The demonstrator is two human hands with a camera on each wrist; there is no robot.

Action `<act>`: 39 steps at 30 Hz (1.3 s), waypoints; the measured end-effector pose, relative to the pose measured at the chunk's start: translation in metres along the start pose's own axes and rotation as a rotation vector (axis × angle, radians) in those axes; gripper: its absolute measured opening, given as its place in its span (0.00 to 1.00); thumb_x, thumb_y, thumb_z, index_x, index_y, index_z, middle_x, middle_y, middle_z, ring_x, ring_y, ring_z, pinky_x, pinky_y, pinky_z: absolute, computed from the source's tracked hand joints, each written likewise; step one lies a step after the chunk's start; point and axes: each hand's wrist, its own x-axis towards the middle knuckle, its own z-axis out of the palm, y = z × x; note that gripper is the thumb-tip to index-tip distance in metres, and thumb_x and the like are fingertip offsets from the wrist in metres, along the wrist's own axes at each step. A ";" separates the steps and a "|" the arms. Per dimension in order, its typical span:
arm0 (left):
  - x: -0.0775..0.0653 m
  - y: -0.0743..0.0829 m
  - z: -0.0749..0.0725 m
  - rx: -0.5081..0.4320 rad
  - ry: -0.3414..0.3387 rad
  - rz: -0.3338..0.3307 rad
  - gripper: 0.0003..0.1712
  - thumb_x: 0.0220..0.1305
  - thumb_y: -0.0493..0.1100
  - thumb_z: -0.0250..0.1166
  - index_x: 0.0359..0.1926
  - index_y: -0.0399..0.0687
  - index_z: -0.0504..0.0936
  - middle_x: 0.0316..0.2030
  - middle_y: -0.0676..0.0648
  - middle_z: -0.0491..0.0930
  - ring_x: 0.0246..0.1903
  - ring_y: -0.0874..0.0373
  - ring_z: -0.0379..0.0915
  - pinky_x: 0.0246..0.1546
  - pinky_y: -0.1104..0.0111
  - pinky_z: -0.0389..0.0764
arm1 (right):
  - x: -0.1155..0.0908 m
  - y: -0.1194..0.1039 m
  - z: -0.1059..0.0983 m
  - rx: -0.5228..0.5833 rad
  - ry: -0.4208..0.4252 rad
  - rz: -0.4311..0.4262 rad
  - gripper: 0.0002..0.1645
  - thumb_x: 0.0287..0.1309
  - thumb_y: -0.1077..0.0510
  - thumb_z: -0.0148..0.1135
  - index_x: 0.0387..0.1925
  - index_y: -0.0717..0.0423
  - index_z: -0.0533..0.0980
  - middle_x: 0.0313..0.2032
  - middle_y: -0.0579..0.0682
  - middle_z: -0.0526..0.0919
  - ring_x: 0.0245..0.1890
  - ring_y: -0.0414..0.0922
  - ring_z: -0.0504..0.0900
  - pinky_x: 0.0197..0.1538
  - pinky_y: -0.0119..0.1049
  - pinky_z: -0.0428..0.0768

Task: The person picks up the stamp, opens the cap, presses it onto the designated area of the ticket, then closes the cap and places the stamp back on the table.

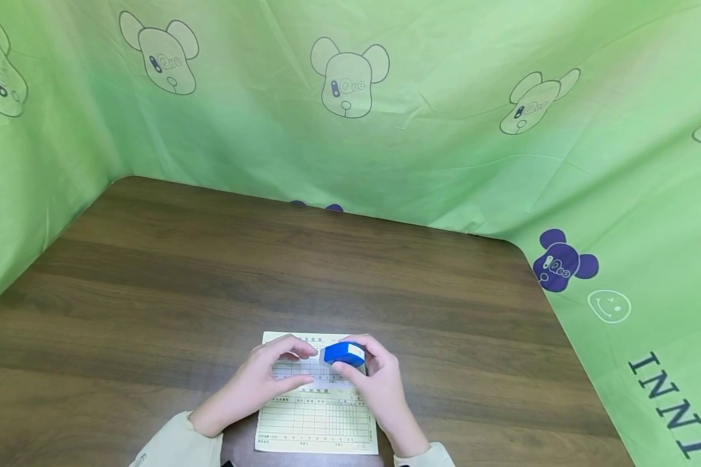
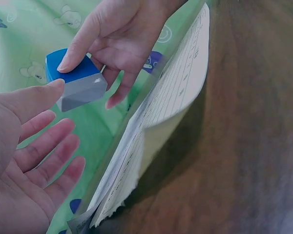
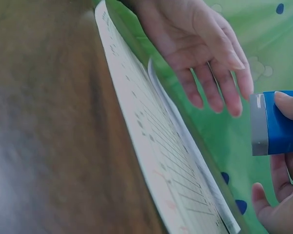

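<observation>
A blue stamp (image 1: 340, 353) with a grey cap (image 2: 83, 92) and a white label on its end is held above a pad of forms. My right hand (image 1: 383, 379) pinches the blue body between thumb and fingers, the cap pointing toward the left hand. Fingers spread and slightly bent, my left hand (image 1: 265, 376) faces the capped end with nothing in its grip; in the left wrist view its thumb tip overlaps the cap's edge. The printed form pad (image 1: 315, 425), pale yellow with ruled tables, lies under both hands, its upper sheet partly covered by them.
The dark wooden table (image 1: 239, 259) extends around the pad. Green cloth (image 1: 420, 155) printed with bear-head outlines hangs behind the table and along its sides. In the left wrist view, a corner of the form pad (image 2: 171, 97) curls up off the tabletop.
</observation>
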 end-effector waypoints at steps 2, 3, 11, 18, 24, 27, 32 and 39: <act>0.000 0.000 0.000 0.006 -0.001 -0.006 0.17 0.56 0.39 0.71 0.47 0.46 0.80 0.45 0.48 0.84 0.45 0.59 0.79 0.48 0.70 0.80 | 0.001 -0.001 -0.002 -0.005 0.024 0.022 0.17 0.49 0.70 0.69 0.43 0.67 0.77 0.39 0.39 0.83 0.41 0.32 0.81 0.50 0.22 0.76; 0.000 0.000 0.000 0.008 -0.001 -0.008 0.17 0.56 0.39 0.71 0.47 0.46 0.80 0.44 0.48 0.84 0.45 0.59 0.79 0.48 0.70 0.80 | 0.001 -0.002 -0.003 -0.005 0.033 0.033 0.17 0.49 0.71 0.69 0.43 0.67 0.77 0.39 0.38 0.82 0.41 0.32 0.81 0.50 0.22 0.76; -0.001 0.000 0.000 0.000 -0.006 -0.031 0.14 0.58 0.39 0.70 0.46 0.48 0.80 0.43 0.49 0.84 0.44 0.59 0.80 0.49 0.70 0.79 | 0.007 0.001 -0.014 0.001 0.105 0.094 0.21 0.48 0.72 0.69 0.46 0.70 0.77 0.39 0.36 0.82 0.41 0.32 0.81 0.48 0.22 0.78; -0.002 0.001 0.000 -0.004 -0.013 -0.076 0.12 0.59 0.40 0.69 0.45 0.52 0.81 0.42 0.52 0.85 0.43 0.61 0.80 0.50 0.69 0.79 | 0.014 0.006 -0.029 -0.024 0.192 0.166 0.22 0.49 0.71 0.69 0.48 0.67 0.77 0.39 0.36 0.82 0.43 0.33 0.82 0.49 0.23 0.78; -0.002 0.001 -0.001 -0.009 -0.018 -0.075 0.12 0.58 0.40 0.69 0.44 0.51 0.81 0.41 0.53 0.85 0.43 0.61 0.80 0.50 0.69 0.79 | 0.018 0.006 -0.042 -0.082 0.270 0.253 0.23 0.50 0.69 0.69 0.51 0.63 0.78 0.46 0.45 0.81 0.45 0.33 0.80 0.49 0.22 0.78; -0.002 0.001 -0.001 -0.012 -0.018 -0.069 0.11 0.59 0.41 0.69 0.43 0.51 0.81 0.41 0.54 0.85 0.43 0.62 0.80 0.49 0.69 0.79 | 0.020 0.006 -0.049 -0.112 0.301 0.276 0.24 0.51 0.68 0.70 0.52 0.62 0.78 0.48 0.50 0.80 0.45 0.32 0.80 0.48 0.20 0.77; -0.002 0.001 -0.001 -0.018 -0.020 -0.066 0.11 0.58 0.40 0.69 0.43 0.51 0.81 0.40 0.53 0.85 0.42 0.63 0.80 0.49 0.69 0.79 | 0.022 0.007 -0.057 -0.131 0.341 0.312 0.24 0.52 0.66 0.71 0.52 0.60 0.78 0.50 0.52 0.80 0.44 0.31 0.79 0.47 0.20 0.77; -0.002 0.002 -0.001 -0.018 -0.022 -0.066 0.11 0.58 0.39 0.69 0.42 0.51 0.81 0.39 0.50 0.85 0.42 0.62 0.80 0.48 0.69 0.79 | 0.025 0.007 -0.065 -0.111 0.372 0.345 0.25 0.53 0.66 0.70 0.55 0.63 0.76 0.51 0.53 0.79 0.44 0.29 0.78 0.47 0.18 0.76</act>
